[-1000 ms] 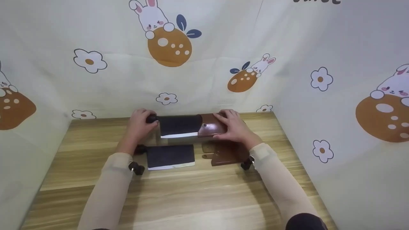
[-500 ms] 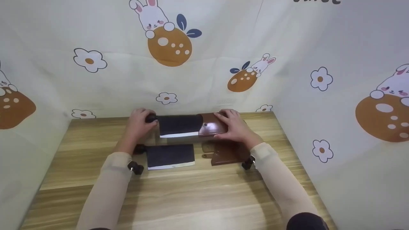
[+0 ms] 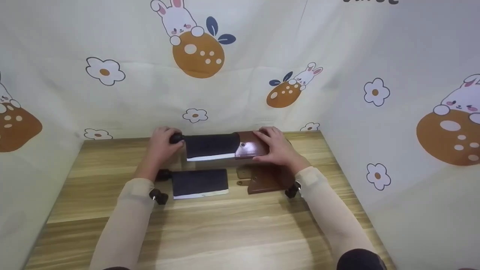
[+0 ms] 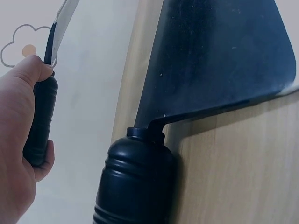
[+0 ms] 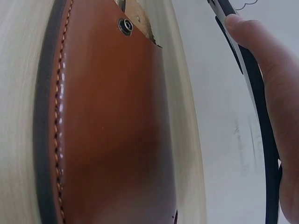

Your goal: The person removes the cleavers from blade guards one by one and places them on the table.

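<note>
My left hand (image 3: 160, 145) grips the black handle of a cleaver (image 3: 210, 146) near the back of the table, and the left wrist view shows fingers wrapped round that handle (image 4: 43, 116). The cleaver's dark blade has a bright edge facing me. Its far end sits inside a brown leather sheath (image 3: 247, 145), which my right hand (image 3: 280, 148) holds from the right side, thumb along the near edge. Closer to me lies a second cleaver (image 3: 200, 183), bare, with its handle to the left. Right of it is a second brown sheath (image 3: 266, 180) with a snap stud and strap.
Wood-grained table (image 3: 225, 232) stretches in front of the second cleaver. Pale cloth walls (image 3: 240, 90) with rabbit and flower prints enclose the back and both sides, close behind my hands. Dark wrist-camera mounts (image 3: 159, 196) hang near the second cleaver and sheath.
My hands have drawn slightly apart, the left going left and the right going right. A little more blade shows outside the held sheath. The cleaver and sheath on the table stay put.
</note>
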Demonstrator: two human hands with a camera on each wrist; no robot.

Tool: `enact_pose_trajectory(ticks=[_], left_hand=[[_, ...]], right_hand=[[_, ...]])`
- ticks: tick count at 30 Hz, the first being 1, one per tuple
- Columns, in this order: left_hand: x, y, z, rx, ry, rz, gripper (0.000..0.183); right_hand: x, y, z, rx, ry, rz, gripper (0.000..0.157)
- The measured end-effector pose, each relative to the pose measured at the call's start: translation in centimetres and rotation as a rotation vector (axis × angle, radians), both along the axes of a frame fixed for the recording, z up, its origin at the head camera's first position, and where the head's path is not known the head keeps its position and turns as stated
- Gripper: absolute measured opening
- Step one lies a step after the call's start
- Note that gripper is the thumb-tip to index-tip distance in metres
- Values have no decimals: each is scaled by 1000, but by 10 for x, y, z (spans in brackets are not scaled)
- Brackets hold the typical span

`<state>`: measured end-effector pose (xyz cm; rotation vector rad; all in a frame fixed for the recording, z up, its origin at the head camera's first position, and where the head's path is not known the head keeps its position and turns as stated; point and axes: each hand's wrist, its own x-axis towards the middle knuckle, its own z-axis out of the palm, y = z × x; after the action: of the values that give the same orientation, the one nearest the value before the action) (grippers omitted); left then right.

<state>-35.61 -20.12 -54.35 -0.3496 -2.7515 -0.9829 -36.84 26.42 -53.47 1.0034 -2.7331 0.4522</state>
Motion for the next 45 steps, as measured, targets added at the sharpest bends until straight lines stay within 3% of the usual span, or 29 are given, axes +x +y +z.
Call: enact_pose_trajectory(ticks=[8,18,25,39,45], left_hand=[[-1,-4,-2,7,-25,10,42],[-1,-7,-1,26,-35,12,41],[-1,-17,-2,12,2,13,40],[1,-33,3,9,-51,34,43],[-2,-38,4,-4,-34,23,40]], right_hand=[[-5,7,-2,-3,-47,-24,103],[-5,12,-1,-23,-42,-12,102],[-7,18,-1,-33,-50,-39,105],[-9,30,2,-23,-109,-89,106],[-11,33,3,-28,-121,-92,105]])
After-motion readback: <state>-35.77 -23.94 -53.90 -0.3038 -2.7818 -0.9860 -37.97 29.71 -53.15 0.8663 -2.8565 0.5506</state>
